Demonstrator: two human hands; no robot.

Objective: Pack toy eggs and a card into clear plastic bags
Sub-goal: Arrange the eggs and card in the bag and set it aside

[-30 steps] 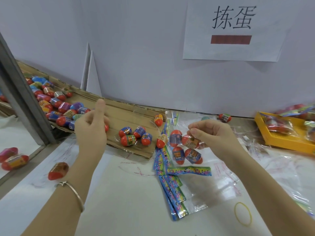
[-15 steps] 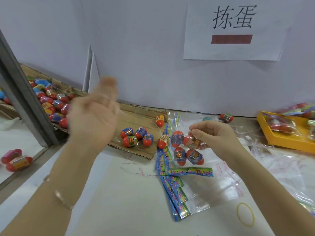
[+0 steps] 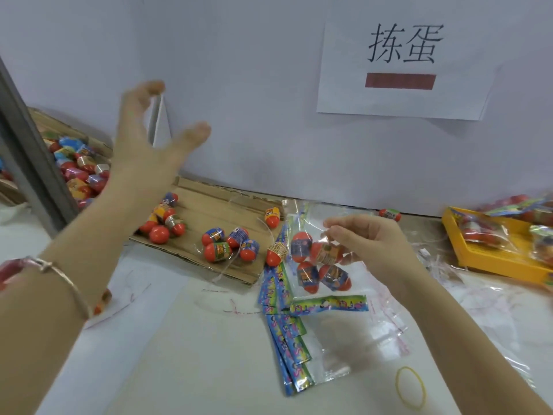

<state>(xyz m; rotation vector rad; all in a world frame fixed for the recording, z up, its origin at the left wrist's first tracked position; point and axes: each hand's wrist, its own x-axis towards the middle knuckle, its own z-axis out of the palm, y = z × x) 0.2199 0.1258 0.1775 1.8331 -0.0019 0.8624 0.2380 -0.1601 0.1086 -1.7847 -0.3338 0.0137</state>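
Head camera looks down on my white table (image 3: 179, 369). My left hand (image 3: 149, 139) is lifted in front of the wall, blurred, with the fingers and thumb spread wide and nothing in them; a thin bracelet (image 3: 68, 283) sits on that wrist. My right hand (image 3: 368, 244) hangs lower, just above the table, with its fingers curled and the thumb and forefinger pinching the clear plastic bag (image 3: 335, 339). Four toy eggs (image 3: 306, 277), red with printed wrappers, sit clustered in the bag just left of my fingertips. A bright striped card (image 3: 329, 304) lies crosswise right under the eggs; I cannot tell whether it is inside the plastic or beneath it.

A stack of cards (image 3: 284, 333) fans out along the bag's left edge, and one single egg (image 3: 276, 253) rests touching its top end. Behind that, a cardboard sheet (image 3: 209, 205) carries loose eggs (image 3: 227, 244) in small groups, with an egg pile (image 3: 80, 169) at its far left end beyond a grey post. A yellow tray (image 3: 478, 265) at the right holds filled bags. A yellow rubber band (image 3: 410, 387) lies near my right forearm. A paper sign (image 3: 401, 70) with two printed characters hangs on the wall.
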